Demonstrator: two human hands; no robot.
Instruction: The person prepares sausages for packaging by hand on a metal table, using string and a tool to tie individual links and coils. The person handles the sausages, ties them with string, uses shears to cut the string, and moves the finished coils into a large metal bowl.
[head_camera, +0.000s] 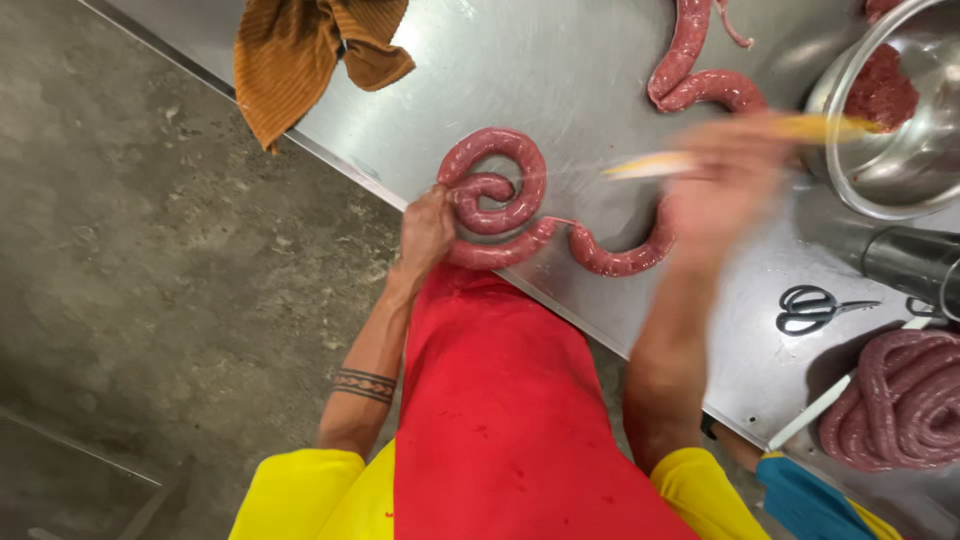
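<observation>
steel table edge (330, 165) runs diagonally, bare steel above coil | left hand (427, 232) curled against coiled pink-red raw sausage (497, 195) at that edge | right hand (725, 180), blurred, right of coil, grips yellow stick (650, 165)

Yellow short sleeves, red apron, banded tattoo on left forearm.

The right hand (730, 180) is all blurry, so its fingers can't be made out. The long yellow thing (740, 145) by it is blurry too, and I can't tell what it is or if the hand holds it. Past that hand, the metal bowl (900, 170) is cut off at the edge. Nearer the body, the pile of sausage (900, 400) is cut off too. The left hand (425, 232) hides a bit of the sausage coil (495, 190).
</observation>
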